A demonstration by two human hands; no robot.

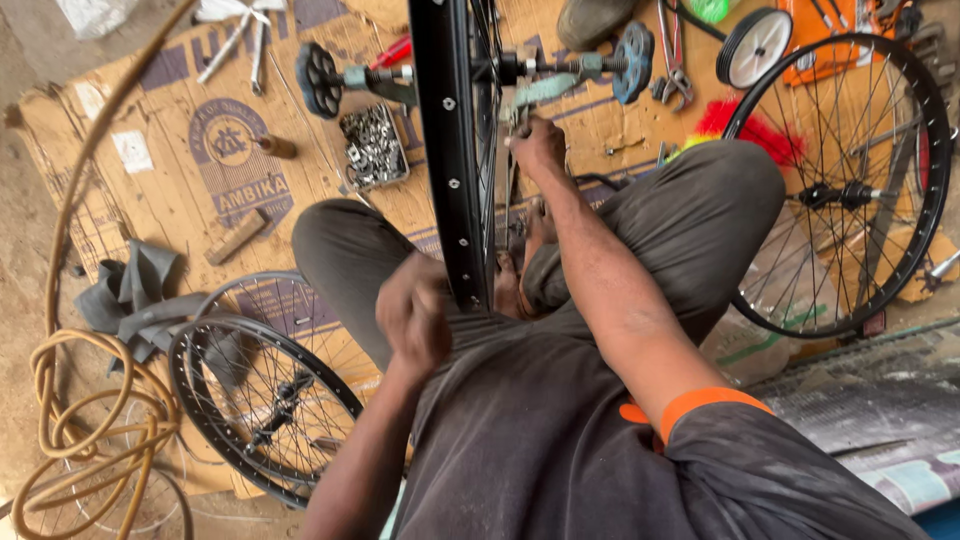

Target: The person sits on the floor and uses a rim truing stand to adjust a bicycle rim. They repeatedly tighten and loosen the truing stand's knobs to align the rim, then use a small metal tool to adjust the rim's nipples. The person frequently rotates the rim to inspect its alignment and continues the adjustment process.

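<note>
I sit on the floor with a black bicycle wheel rim (455,150) standing upright between my knees, its axle held in a stand with blue round ends (633,60). My right hand (537,147) reaches in at the spokes near the hub, fingers pinched on a small metal tool. My left hand (415,312) is blurred by motion. It is curled beside the rim's near edge at my lap, and I cannot tell whether it grips the rim.
A spoked wheel (850,190) leans at the right and another wheel (260,400) lies at the lower left. On the cardboard (180,200) are a tray of small metal parts (373,148), a wooden block (237,237), pliers (672,70) and grey rubber tube (130,295). Coiled hose (90,430) lies left.
</note>
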